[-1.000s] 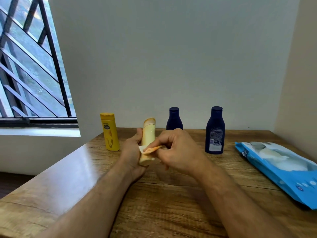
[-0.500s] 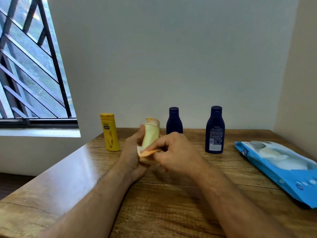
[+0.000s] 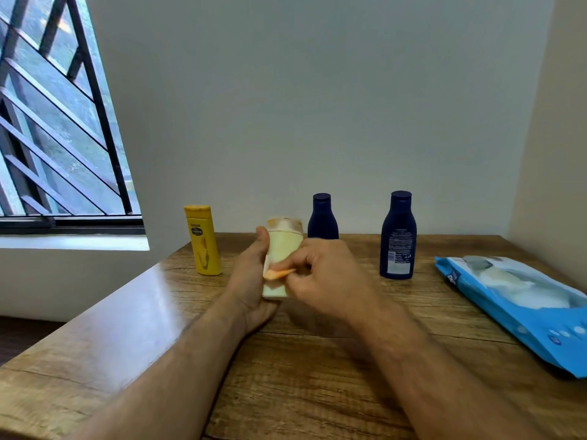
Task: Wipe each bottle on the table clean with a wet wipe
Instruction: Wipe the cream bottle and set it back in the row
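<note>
The left hand is gripping a pale yellow bottle upright, just above the middle of the tabletop, thumb along its left side. The right hand is pinching a folded wipe, orange-tinged, against the bottle's lower front.

Judging from this, the wet bottle could be slipping in that one-sided grip and dropping onto the tabletop. A wide stroke could also be sending the right hand's knuckles into the dark blue bottle standing directly behind, toward the far edge.

The hands are blurring, so finger positions are hard to read. The left fingers behind the bottle are hidden. The second blue bottle, the yellow bottle and the wipe pack, cut off at the right edge, are standing apart.
</note>
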### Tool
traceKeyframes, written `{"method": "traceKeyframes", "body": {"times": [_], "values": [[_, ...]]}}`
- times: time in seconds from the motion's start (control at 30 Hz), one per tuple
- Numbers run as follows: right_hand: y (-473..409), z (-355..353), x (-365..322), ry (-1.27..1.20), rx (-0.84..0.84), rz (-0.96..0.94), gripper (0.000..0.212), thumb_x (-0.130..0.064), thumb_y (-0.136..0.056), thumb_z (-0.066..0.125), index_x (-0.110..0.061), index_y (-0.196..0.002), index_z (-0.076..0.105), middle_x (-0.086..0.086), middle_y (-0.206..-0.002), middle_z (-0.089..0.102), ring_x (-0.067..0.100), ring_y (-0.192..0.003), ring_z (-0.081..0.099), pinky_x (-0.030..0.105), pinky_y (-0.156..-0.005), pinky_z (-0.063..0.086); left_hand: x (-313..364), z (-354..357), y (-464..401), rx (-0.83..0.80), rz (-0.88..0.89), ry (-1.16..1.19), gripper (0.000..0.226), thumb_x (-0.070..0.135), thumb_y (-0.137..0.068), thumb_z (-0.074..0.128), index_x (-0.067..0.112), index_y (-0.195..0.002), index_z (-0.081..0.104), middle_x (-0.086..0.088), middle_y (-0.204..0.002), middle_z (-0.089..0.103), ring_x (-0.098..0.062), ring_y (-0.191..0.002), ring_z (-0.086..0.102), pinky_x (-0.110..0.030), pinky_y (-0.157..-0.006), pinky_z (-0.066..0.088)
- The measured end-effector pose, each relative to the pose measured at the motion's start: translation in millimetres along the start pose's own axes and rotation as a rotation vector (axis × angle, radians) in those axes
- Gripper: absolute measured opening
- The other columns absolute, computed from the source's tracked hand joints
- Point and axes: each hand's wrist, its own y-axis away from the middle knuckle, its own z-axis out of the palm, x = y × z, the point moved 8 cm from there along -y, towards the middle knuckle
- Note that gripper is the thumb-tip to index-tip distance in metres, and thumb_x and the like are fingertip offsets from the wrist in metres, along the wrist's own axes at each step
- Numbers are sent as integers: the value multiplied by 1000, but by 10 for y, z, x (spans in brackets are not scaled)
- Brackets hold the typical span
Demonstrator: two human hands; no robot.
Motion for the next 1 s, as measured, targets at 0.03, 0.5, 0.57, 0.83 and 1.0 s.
{"method": "traceKeyframes", "body": {"times": [0.03, 0.5, 0.57, 0.83, 1.0], "values": [[7, 78, 2, -10, -72, 5, 27, -18, -85, 67, -32, -106, 76, -13, -109, 64, 2, -93, 57, 19, -84, 49, 19, -30, -14, 29, 7, 29, 67, 60, -98, 38, 2, -121, 63, -19, -98, 71, -31, -91, 70, -45, -91, 53], [-8, -264, 134, -78, 226, 81, 21, -23, -92, 67, -28, -111, 74, -10, -108, 61, 4, -97, 57, 22, -80, 56, -47, 14, 38, 16, -15, -133, 54, 52, -103, 37, 10, -125, 63, -20, -102, 75, -33, -93, 72, -48, -82, 58], [-14, -153, 123, -98, 87, 86, 21, -17, -88, 69, -28, -103, 78, -13, -102, 66, 1, -90, 57, 16, -76, 50, -18, -23, 17, 40, -7, -97, 61, 56, -102, 34, 7, -123, 63, -22, -104, 74, -35, -97, 71, -49, -85, 58], [-13, -97, 142, -159, 38, 134, 17, -20, -87, 71, -28, -101, 78, -15, -96, 69, 2, -88, 63, 23, -77, 57, 12, -32, -3, 5, 20, -85, 64, 56, -102, 35, 4, -126, 63, -23, -105, 71, -34, -94, 69, -48, -86, 56], [23, -338, 174, -262, 333, 110, 17, -24, -91, 69, -26, -106, 76, -6, -106, 68, 11, -87, 67, 32, -67, 62, -2, 84, 59, -94, 55, -155, 48, 48, -97, 49, 8, -116, 67, -16, -96, 73, -24, -80, 71, -40, -73, 60]]}}
